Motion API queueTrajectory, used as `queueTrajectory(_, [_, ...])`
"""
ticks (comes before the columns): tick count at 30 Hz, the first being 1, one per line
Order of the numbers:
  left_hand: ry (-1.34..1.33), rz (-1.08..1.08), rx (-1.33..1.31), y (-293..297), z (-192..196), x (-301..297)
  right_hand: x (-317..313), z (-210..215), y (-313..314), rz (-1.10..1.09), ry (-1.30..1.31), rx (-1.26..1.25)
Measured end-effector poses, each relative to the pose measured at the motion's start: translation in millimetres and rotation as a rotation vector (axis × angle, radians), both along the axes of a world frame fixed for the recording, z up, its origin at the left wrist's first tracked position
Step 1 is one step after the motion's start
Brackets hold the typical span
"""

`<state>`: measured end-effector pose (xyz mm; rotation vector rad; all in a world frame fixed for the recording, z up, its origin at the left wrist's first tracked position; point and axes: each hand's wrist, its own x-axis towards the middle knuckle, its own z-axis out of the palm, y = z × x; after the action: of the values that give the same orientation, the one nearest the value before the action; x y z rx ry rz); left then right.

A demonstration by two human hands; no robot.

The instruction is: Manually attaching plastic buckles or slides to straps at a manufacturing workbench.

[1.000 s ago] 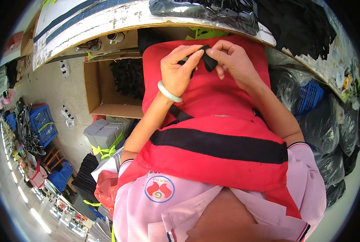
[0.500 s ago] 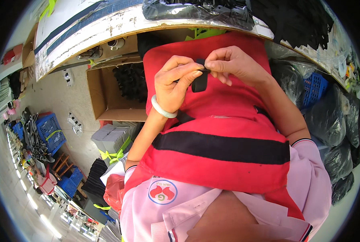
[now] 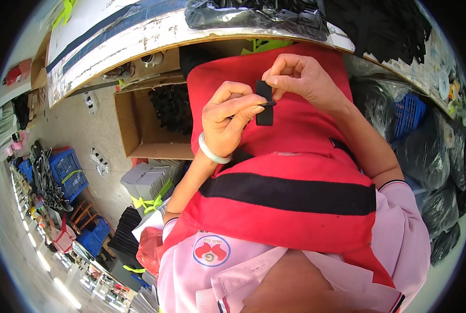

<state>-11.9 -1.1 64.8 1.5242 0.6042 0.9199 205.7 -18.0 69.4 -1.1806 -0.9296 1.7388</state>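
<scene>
A short black strap (image 3: pixel 264 117), which looks like webbing, is held above my lap over the red apron (image 3: pixel 287 214). My left hand (image 3: pixel 227 112), with a pale bangle (image 3: pixel 212 150) at the wrist, pinches it at a small dark cross-piece, perhaps a buckle or loop. Part of the strap stands up above these fingers and part hangs below. My right hand (image 3: pixel 298 78) has its thumb and forefinger closed on the strap's upper end. The fingers partly hide how strap and cross-piece join.
A worktable (image 3: pixel 154 44) edge runs across in front, bearing a clear bag of black pieces (image 3: pixel 259 18). Below it sits an open cardboard box (image 3: pixel 160 150) with black items. Grey stacked pieces (image 3: pixel 144 180) stand at left; black plastic bags (image 3: pixel 423 154) and a blue crate (image 3: pixel 407 115) at right.
The strap's upper part has lengthened above my left fingers, standing straighter. My right hand has moved slightly up and away from the left, its fingers now at the strap's top.
</scene>
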Motion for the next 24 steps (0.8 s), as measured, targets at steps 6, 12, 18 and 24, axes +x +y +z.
queueTrajectory(6, [0.028,0.024,-0.063,-2.8,5.3,-5.2,-7.1,-1.7,3.0,0.054,0.074,-0.003])
queueTrajectory(12, [0.412,0.002,-0.310,11.7,29.4,-67.4,-45.7,-36.6,12.5,0.108,0.030,0.117])
queueTrajectory(18, [0.241,0.744,-0.396,12.7,19.8,-127.8,-52.5,-43.2,7.4,0.283,-0.188,0.087])
queueTrajectory(24, [0.028,0.497,-0.651,1.7,-48.6,-35.4,-77.4,-8.9,3.5,0.322,-0.394,0.209])
